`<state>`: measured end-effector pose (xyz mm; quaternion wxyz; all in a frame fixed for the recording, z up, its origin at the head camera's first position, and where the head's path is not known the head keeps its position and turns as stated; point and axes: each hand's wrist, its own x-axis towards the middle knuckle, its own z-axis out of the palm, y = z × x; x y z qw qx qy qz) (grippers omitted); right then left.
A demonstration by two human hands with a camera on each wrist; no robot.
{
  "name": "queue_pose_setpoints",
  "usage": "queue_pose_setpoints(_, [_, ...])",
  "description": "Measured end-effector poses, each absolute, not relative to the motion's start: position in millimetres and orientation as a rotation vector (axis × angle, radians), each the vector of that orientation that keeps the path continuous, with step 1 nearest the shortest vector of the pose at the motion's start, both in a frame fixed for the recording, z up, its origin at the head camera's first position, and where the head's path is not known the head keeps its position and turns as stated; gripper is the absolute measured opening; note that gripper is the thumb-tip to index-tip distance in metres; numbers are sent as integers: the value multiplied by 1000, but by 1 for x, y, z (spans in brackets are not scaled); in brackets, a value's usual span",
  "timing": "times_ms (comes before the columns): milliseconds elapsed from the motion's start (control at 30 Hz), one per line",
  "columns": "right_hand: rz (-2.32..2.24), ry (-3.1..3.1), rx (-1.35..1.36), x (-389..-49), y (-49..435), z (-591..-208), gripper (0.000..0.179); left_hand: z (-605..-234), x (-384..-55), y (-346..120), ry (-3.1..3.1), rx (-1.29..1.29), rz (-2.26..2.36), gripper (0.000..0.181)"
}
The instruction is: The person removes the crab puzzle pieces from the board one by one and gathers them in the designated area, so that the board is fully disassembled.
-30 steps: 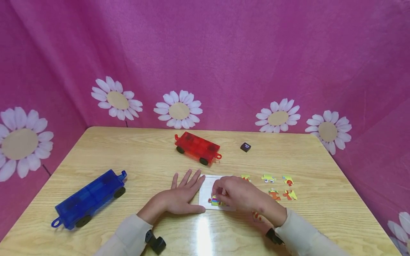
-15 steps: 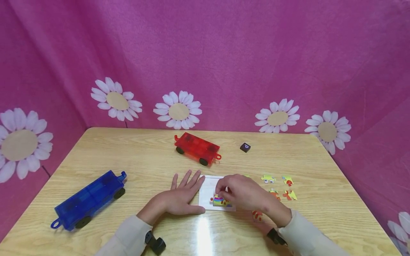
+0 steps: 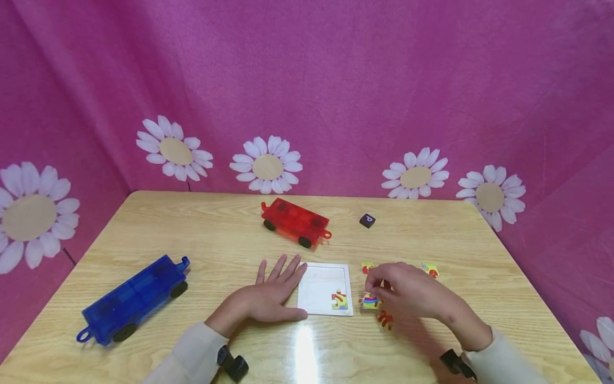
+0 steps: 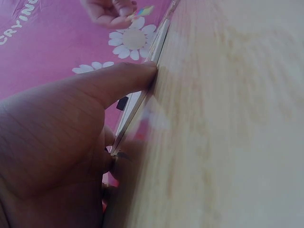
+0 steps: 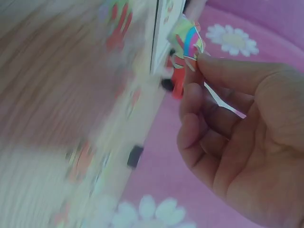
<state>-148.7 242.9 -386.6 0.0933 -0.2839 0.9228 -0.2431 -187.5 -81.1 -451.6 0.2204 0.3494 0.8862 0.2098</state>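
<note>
A white square puzzle tray lies on the table, with one yellow and red puzzle piece in its lower right corner. My left hand rests flat beside it, fingers spread, the thumb and index fingertip at the tray's left edge. To the right of the tray, my right hand pinches a rainbow-striped puzzle piece between thumb and index finger. In the head view this piece is held above the table, and the hand hides some of the loose pieces behind it.
Loose puzzle pieces lie right of the tray, among them a red-patterned piece and a yellow piece. A red toy wagon and a black tile stand farther back. A blue toy wagon is at the left.
My right hand has moved right, off the tray, carrying the rainbow-striped piece with it. The piece in the tray's corner has come into view. My left hand has stayed in place.
</note>
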Motion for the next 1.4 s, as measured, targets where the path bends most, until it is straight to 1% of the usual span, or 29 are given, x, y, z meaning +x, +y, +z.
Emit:
queue_pose_setpoints(367, [-711, 2696, -829, -137, 298, -388, 25, -450, -189, -82, 2446, 964, 585, 101])
queue_pose_setpoints(633, [-756, 2557, -873, -129, 324, -395, 30, -448, -188, -82, 2438, 959, 597, 102])
queue_pose_setpoints(933, [-826, 2424, -750, -128, 331, -400, 22, -449, -187, -82, 2448, 979, 595, 100])
queue_pose_setpoints(1300, [-797, 2480, -793, -128, 331, -404, 20, -449, -186, -82, 2448, 978, 593, 101])
queue_pose_setpoints(1400, [-800, 2492, -770, -128, 331, -404, 18, -449, -186, -82, 2446, 973, 592, 101])
